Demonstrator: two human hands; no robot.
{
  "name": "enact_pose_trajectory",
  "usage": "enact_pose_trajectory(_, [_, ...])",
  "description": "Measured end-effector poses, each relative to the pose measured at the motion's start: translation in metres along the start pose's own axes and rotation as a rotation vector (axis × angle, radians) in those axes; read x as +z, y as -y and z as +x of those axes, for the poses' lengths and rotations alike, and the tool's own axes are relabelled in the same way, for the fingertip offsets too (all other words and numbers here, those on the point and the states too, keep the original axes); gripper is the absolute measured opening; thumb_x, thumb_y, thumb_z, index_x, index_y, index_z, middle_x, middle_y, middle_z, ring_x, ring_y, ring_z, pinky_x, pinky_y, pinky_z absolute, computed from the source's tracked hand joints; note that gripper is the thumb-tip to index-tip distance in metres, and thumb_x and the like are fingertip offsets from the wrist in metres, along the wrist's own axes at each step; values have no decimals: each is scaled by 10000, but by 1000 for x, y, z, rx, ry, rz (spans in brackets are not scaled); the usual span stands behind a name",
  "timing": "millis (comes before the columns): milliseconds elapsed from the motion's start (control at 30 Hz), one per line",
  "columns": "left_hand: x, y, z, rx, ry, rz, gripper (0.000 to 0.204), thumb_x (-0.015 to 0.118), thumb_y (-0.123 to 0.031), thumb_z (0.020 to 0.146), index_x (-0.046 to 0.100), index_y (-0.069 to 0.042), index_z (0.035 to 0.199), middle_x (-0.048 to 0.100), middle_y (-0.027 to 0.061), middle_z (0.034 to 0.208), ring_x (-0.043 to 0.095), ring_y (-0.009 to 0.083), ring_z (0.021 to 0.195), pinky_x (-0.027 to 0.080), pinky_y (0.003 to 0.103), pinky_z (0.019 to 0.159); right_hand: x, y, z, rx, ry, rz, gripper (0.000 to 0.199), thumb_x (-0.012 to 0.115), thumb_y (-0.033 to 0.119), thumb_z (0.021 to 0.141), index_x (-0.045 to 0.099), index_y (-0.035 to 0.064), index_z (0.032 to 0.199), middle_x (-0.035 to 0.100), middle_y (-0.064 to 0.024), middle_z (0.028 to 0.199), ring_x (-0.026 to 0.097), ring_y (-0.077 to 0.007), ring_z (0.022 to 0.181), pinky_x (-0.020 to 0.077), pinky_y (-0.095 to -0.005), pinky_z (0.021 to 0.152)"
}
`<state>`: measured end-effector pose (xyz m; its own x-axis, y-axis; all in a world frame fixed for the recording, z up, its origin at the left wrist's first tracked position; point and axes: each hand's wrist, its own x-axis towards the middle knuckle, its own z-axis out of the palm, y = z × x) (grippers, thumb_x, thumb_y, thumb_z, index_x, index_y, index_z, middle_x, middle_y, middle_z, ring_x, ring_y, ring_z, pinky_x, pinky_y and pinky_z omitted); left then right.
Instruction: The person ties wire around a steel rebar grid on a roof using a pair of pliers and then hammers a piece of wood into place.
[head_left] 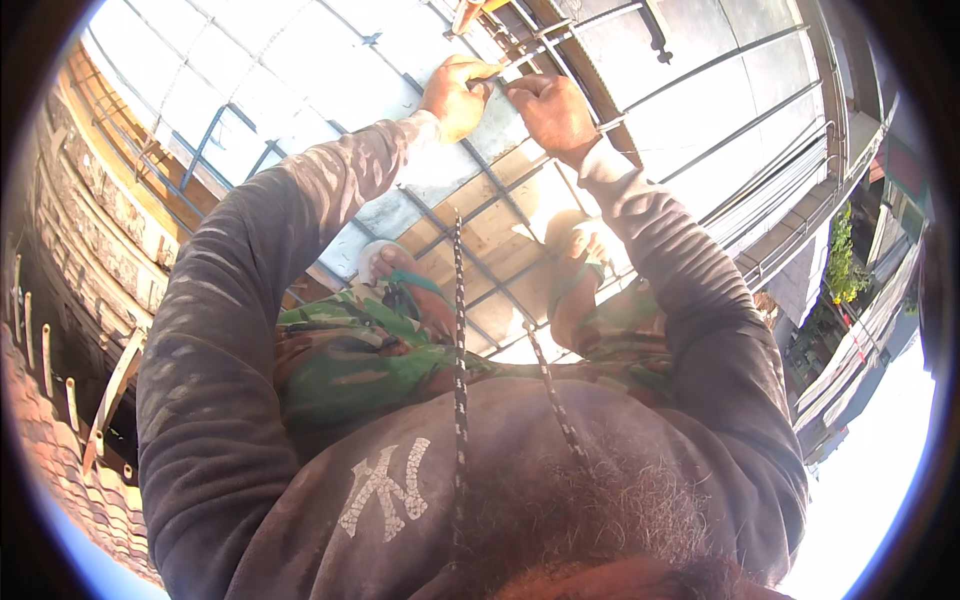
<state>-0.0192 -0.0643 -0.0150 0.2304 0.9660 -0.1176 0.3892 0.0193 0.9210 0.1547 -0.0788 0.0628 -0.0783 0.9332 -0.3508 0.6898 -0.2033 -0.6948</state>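
Steel bars (487, 172): crossed into a grid over pale panels (322, 88) and wooden boards (497, 243), beneath and around both hands.
Left hand (458, 97): fingers curled into a pinch; cannot tell on what.
Right hand (556, 112): likewise pinched, just beside, apparently for reaching one spot.
Feet (428, 300): apart amid bars, seemingly for balance.
Containers: none made out.
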Motion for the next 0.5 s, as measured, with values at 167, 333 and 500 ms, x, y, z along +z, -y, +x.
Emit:
enact_pose_trajectory(167, [-1, 1, -4, -26, 6, -77, 182, 737, -63, 894, 744, -23, 1072, 705, 121, 1090, 694, 245, 1017, 542, 353, 886, -6, 19, 24, -160, 165, -247, 286, 604, 241, 905, 789, 73, 1044, 728, -231, 901, 708, -421, 888, 555, -484, 843])
enact_pose_trajectory(333, [5, -12, 3, -294, -23, -116, 206, 779, -141, 889, 750, -10, 1044, 708, 126, 1075, 697, 240, 988, 540, 357, 864, -4, 12, 43, -223, 31, -235, 257, 620, 262, 914, 777, 77, 998, 731, -206, 896, 706, -420, 858, 561, -493, 817])
enact_pose_trajectory(500, [6, -19, 7, -369, -20, -54, 227, 788, -199, 895, 774, -18, 1031, 738, 139, 1051, 710, 247, 929, 546, 363, 837, -9, 11, 54, -158, -44, -430, 241, 622, 293, 948, 745, 112, 1050, 741, -166, 880, 728, -372, 840, 571, -478, 784])
